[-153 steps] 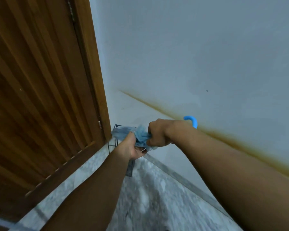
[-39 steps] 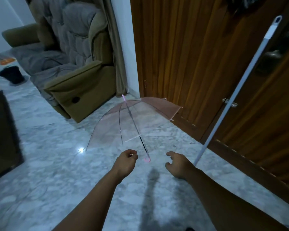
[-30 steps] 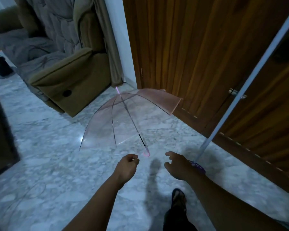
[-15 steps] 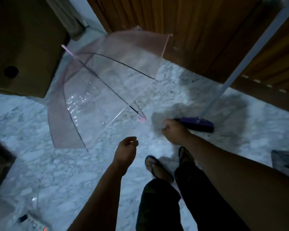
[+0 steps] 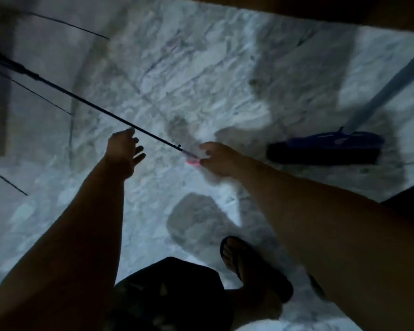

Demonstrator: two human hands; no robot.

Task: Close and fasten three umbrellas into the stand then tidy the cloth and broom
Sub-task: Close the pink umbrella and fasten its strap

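Observation:
A clear pink-tinted umbrella lies open on the marble floor; its dark shaft (image 5: 89, 103) runs from the upper left down to a pink handle (image 5: 193, 163). My right hand (image 5: 216, 158) is at that handle, fingers curled around its end. My left hand (image 5: 124, 149) hovers open just below the shaft, fingers spread, not touching it. The broom's purple head (image 5: 325, 149) rests on the floor to the right, its pale pole (image 5: 390, 84) slanting up to the right edge. The view is blurred.
A wooden door's bottom edge (image 5: 296, 10) runs along the top. My sandalled foot (image 5: 244, 259) and dark trousers (image 5: 172, 295) fill the bottom centre. Thin umbrella ribs (image 5: 46, 101) spread across the left side.
The camera has dropped closer to the floor. My right hand has reached the pink handle and closed on it; my left hand has moved up beside the shaft.

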